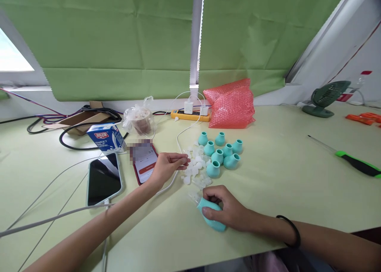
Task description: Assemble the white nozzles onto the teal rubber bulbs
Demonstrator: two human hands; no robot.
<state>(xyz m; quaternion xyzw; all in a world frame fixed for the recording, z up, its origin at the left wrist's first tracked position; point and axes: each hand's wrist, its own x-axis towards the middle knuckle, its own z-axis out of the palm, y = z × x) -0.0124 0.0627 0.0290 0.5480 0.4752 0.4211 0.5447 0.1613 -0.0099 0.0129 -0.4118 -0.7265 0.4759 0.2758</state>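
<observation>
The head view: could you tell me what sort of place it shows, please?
Probably a small-parts assembly bench: teal rubber bulbs and clear plastic pieces piled on the table, a green-handled screwdriver, a power strip.

Teal bulbs (217, 156), nine: eight clustered at twelve o'clock of the right hand (229, 210), one beneath it; phones (104, 178), two; milk carton (106, 138), one; pink bubble-wrap bag (232, 103), one; desk fan (324, 95), one; screwdriver (357, 165), one; power strip (190, 114), one.
</observation>
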